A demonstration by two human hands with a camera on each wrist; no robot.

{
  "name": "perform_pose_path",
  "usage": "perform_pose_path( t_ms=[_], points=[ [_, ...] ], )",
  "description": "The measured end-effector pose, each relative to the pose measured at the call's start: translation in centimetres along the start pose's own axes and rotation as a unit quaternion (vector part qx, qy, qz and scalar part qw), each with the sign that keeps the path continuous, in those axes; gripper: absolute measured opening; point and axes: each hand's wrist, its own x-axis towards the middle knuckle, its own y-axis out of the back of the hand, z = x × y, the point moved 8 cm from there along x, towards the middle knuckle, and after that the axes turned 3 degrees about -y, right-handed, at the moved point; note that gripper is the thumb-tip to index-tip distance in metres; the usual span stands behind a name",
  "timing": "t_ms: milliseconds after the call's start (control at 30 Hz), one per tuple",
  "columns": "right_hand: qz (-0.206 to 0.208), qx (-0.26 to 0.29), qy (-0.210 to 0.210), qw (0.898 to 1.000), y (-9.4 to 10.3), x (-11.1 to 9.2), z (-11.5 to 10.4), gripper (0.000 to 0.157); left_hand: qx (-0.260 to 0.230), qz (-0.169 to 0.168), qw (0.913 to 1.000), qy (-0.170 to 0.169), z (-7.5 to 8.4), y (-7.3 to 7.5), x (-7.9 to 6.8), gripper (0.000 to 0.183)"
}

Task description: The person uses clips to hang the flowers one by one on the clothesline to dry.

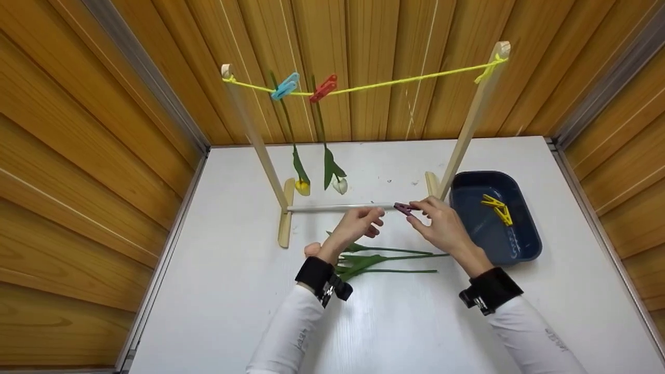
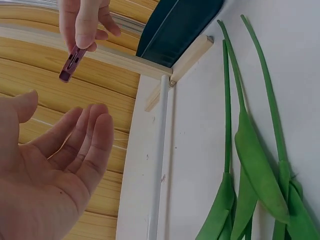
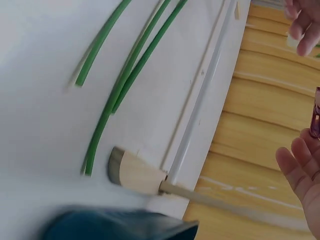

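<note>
A purple clothespin (image 1: 403, 209) is pinched at one end by the fingertips of the right hand (image 1: 440, 227), just right of the middle of the head view, above the white table (image 1: 218, 291) and close in front of the low white crossbar (image 1: 337, 207) of a small wooden drying rack (image 1: 470, 124). Its long axis is seen lying roughly level in that view, with the free end pointed toward the left of the frame, at the left hand (image 1: 356, 224). In the left wrist view the clothespin (image 2: 72, 64) is shown at the upper left, hanging down from the right hand's fingers (image 2: 82, 25), directly above the left hand (image 2: 47, 165), which is held palm up with fingers relaxed and slightly spread, gripping nothing. A small gap is visible between the pin's free end and those fingertips, so the left hand is the nearer free hand. Three green flower stems (image 1: 387, 262) are laid on the table below both hands, lower centre of the head view, with their cut ends toward the right. At the upper left centre, two flowers are hung head down from a yellow string (image 1: 415, 79) by a blue clothespin (image 1: 285, 86) and a red clothespin (image 1: 323, 88). At the right, yellow clothespins (image 1: 497, 208) are lying in a dark blue tray (image 1: 530, 244).
</note>
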Motion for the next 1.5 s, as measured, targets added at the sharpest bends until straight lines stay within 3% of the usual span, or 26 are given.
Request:
perform_pose_path(
  t_ms=[333,667,1067,1367,1500],
  points=[
    [-0.004,0.02,0.056,0.998,-2.2,-0.6,-2.3,0.027,-0.021,-0.001,0.9996,0.019,-0.7,-0.8,0.7,0.046],
    [-0.026,0.021,0.053,0.998,-2.5,-0.6,-2.8,0.028,-0.004,-0.024,0.9997,-0.002,-0.4,-1.2,0.5,0.036],
    [-0.045,-0.024,0.086,0.995,-2.3,0.0,-2.5,0.052,0.009,-0.017,0.9995,-0.026,0.5,-1.1,0.2,0.036],
    [-0.076,-0.055,0.104,0.99,-3.1,0.3,-3.0,0.027,0.046,-0.022,0.9982,-0.033,0.5,-1.0,0.0,0.037],
    [-0.088,-0.061,0.108,0.988,-3.2,0.2,-3.0,0.029,0.056,-0.031,0.9974,-0.035,0.7,-1.0,-0.2,0.04]
  ],
)
